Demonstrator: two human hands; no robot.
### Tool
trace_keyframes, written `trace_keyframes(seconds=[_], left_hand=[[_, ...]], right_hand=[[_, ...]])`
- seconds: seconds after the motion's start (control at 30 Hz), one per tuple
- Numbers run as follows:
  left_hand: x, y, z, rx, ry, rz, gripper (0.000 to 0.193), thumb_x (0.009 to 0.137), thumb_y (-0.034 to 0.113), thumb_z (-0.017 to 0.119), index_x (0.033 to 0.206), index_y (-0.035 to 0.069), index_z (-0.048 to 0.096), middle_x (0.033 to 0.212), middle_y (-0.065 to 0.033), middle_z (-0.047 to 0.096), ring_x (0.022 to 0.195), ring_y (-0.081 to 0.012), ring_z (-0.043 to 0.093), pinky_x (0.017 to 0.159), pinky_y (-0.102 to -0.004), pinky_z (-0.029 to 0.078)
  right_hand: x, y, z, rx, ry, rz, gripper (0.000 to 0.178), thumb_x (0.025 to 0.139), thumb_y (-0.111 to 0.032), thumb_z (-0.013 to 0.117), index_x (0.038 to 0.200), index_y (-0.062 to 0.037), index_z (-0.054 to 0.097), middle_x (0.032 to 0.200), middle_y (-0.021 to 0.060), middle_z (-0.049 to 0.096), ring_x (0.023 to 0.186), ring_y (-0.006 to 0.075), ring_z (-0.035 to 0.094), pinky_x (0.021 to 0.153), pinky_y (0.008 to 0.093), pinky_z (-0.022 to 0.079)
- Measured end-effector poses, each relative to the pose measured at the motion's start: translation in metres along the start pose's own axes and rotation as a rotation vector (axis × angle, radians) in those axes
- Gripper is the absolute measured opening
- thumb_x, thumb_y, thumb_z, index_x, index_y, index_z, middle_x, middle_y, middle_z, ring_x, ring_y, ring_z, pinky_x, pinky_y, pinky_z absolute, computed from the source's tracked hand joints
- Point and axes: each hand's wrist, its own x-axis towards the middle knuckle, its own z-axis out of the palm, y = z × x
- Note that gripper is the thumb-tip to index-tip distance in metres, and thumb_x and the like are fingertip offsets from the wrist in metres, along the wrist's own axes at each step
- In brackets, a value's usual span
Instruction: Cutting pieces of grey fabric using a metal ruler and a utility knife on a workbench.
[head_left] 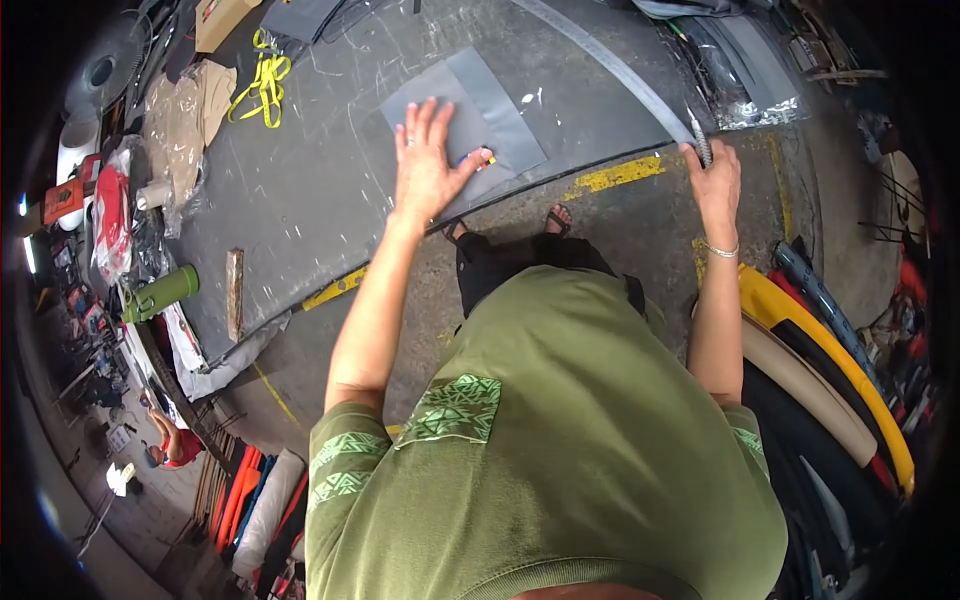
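My left hand [428,168] lies with fingers spread on a folded or layered grey sheet [515,125], pressing it to the dark table. By its thumb is a small yellow-and-black piece [487,156], too small to name. At the table's near edge on the right, my right hand [716,185] is closed at the end of a long grey ruler [625,72], which runs away toward the far side. Next to those fingers a slim silver tool [703,148] with a narrow tip points away from me; whether the hand grips it too is hard to tell.
A coil of yellow strap [265,82] lies at the far left of the table [330,190]. Nearer are a green bottle [160,293] and a wooden stick [235,295]. Plastic-wrapped grey material [745,65] is at far right. Rolls of material [815,385] stand at my right.
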Motion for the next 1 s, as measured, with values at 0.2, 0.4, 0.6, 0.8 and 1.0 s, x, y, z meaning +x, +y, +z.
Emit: trace_keyframes(seconds=[0.2, 0.4, 0.6, 0.8, 1.0], left_hand=[[-0.003, -0.042, 0.004, 0.102, -0.049, -0.046, 0.113, 0.068, 0.070, 0.082, 0.156, 0.011, 0.042, 0.167, -0.0144, 0.030, 0.157, -0.0374, 0.018, 0.124, -0.0646, 0.012], [0.000, -0.032, 0.012, 0.111, -0.036, -0.061, 0.114, 0.072, 0.076, 0.075, 0.157, 0.009, 0.039, 0.168, -0.0161, 0.028, 0.158, -0.0380, 0.017, 0.124, -0.0647, 0.009], [0.009, -0.015, 0.018, -0.006, -0.063, -0.096, 0.079, 0.089, 0.047, 0.065, 0.153, 0.006, 0.043, 0.168, -0.0136, 0.028, 0.158, -0.0405, 0.015, 0.123, -0.0668, 0.009], [0.014, 0.022, 0.013, -0.018, -0.245, 0.225, 0.063, 0.089, 0.003, 0.053, 0.149, 0.023, 0.051, 0.166, -0.0051, 0.034, 0.159, -0.0374, 0.015, 0.124, -0.0676, 0.008], [0.000, 0.031, 0.042, -0.070, 0.045, -0.044, 0.051, 0.098, 0.029, 0.057, 0.148, 0.017, 0.052, 0.164, -0.0176, 0.034, 0.155, -0.0454, 0.019, 0.122, -0.0699, 0.013]], right_hand=[[-0.039, -0.010, -0.024, 0.317, -0.449, 0.287, 0.044, 0.084, -0.039, 0.083, 0.093, -0.0023, 0.061, 0.078, 0.0146, 0.069, 0.068, 0.0318, 0.065, 0.066, 0.0423, 0.051], [-0.067, 0.009, -0.027, 0.437, -0.516, 0.310, 0.045, 0.089, -0.044, 0.078, 0.090, -0.0025, 0.060, 0.074, 0.0098, 0.064, 0.067, 0.0192, 0.057, 0.065, 0.0364, 0.048], [-0.050, -0.007, -0.016, 0.455, -0.467, 0.306, 0.047, 0.098, -0.049, 0.065, 0.098, -0.0023, 0.063, 0.076, 0.0148, 0.063, 0.070, 0.0279, 0.059, 0.069, 0.0406, 0.048], [-0.043, -0.014, -0.003, 0.465, -0.397, 0.275, 0.039, 0.101, -0.041, 0.060, 0.126, -0.0105, 0.062, 0.100, 0.0187, 0.072, 0.091, 0.0344, 0.071, 0.082, 0.0421, 0.053], [-0.048, 0.000, 0.017, 0.576, -0.345, 0.363, 0.036, 0.102, -0.039, 0.059, 0.119, -0.0070, 0.061, 0.095, 0.0169, 0.071, 0.092, 0.0324, 0.069, 0.084, 0.0411, 0.052]])
